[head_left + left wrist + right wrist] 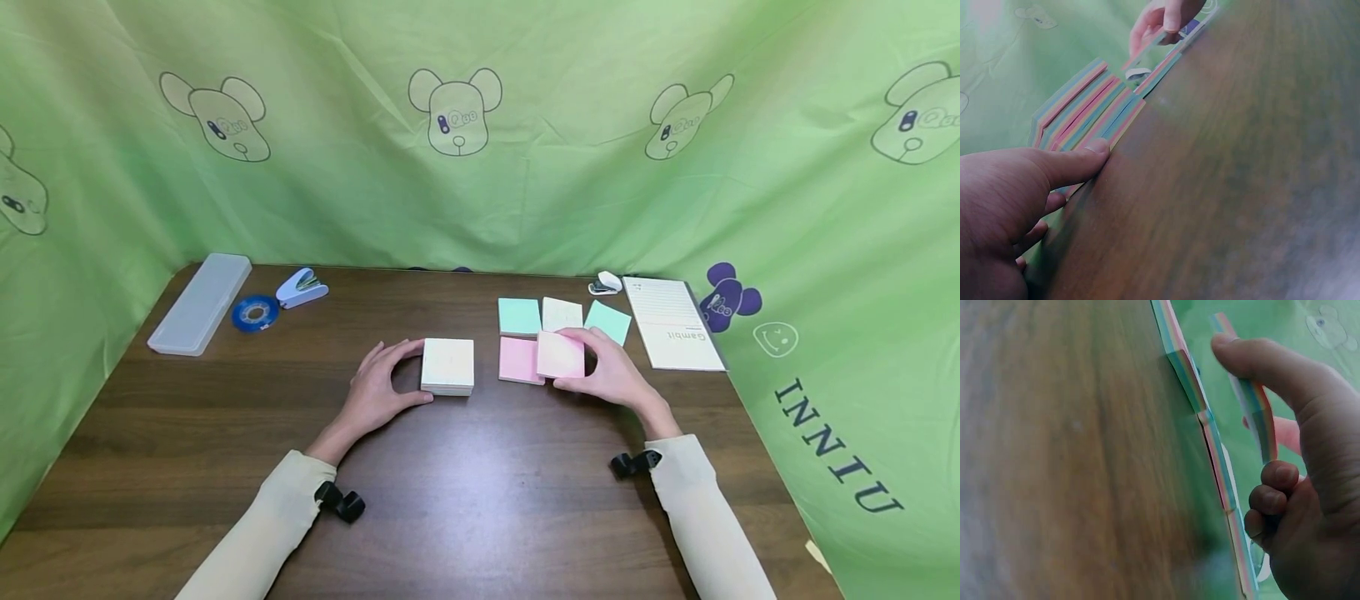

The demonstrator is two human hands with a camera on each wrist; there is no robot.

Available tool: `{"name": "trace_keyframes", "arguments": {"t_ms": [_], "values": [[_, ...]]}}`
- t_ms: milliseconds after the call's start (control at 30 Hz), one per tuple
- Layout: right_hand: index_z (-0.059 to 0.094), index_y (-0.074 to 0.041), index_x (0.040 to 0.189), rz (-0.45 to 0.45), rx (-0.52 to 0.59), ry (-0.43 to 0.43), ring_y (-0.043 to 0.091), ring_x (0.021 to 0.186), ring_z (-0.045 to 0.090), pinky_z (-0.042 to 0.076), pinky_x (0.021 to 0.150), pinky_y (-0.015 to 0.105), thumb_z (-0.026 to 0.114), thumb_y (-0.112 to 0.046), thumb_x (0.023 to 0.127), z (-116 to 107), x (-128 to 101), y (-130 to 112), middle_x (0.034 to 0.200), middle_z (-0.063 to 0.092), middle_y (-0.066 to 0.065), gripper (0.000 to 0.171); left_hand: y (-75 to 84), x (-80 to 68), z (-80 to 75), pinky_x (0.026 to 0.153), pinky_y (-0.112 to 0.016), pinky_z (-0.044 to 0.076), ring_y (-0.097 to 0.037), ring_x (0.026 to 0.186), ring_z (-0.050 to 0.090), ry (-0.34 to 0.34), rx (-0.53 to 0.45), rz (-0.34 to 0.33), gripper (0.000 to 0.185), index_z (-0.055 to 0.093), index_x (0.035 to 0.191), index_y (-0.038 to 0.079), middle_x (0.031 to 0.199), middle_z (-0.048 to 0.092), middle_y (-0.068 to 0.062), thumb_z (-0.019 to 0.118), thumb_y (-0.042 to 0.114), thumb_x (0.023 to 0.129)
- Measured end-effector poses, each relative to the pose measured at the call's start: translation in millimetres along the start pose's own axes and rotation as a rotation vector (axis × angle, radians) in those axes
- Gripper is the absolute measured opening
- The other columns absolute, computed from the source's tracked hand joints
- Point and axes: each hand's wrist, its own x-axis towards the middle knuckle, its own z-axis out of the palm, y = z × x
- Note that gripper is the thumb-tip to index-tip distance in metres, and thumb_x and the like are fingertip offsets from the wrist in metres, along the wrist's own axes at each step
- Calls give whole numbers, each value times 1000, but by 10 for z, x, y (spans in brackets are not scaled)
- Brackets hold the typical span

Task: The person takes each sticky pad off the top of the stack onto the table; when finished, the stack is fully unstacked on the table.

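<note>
Head view, nearest first: two cream sleeves reach in over the brown worktop (480, 467). The left hand (377, 392) has thumb and fingers curled round the near and left sides of a thick cream pad of sticky notes (447, 365), which lies flat and square to the worktop edge; being nearly square, it shows no clear long axis. The left wrist view shows the thumb (1079, 164) pressed against the pad's striped, multi-coloured edge.

The right hand (611, 372) pinches a thin pink pad (560, 355) between thumb and fingers, lifted at a slant off the worktop, its left edge overlapping a second pink pad (519, 359) lying flat beside it. The right wrist view shows this held slice clear of the rows below.

Beyond lie two mint pads (519, 316) (609, 322) and a cream one (562, 313), then a lined notebook (672, 322) running near to far.

As I judge it, a slice has just been split from the block and is being laid out; setting it down calls for lowering it flat into a free spot without shifting its neighbours.
</note>
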Motion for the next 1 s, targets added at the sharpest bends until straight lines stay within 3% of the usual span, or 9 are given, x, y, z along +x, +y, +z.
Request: {"name": "trace_keyframes", "arguments": {"t_ms": [233,533,1000], "values": [[67,-11,148,30,-64,-22,25,103,59,51,91,45,102,-33,76,-62,-42,85,119,70,10,83,-1,-2,-4,139,-53,18,-39,155,50,-1,3,-6,92,60,159,10,150,71,-11,103,20,79],[67,-9,148,33,-114,-71,34,117,63,54,101,54,100,-34,78,-82,-71,123,135,70,16,81,2,-5,-11,139,-53,18,-40,156,50,-2,6,-12,91,60,159,11,150,71,-10,103,21,79],[68,-12,148,28,-182,-96,36,120,64,52,105,59,98,-42,79,-34,-23,36,133,71,16,81,6,-6,-12,139,-53,19,-40,155,50,-1,0,-11,91,60,158,10,149,71,-11,103,20,79]]}}
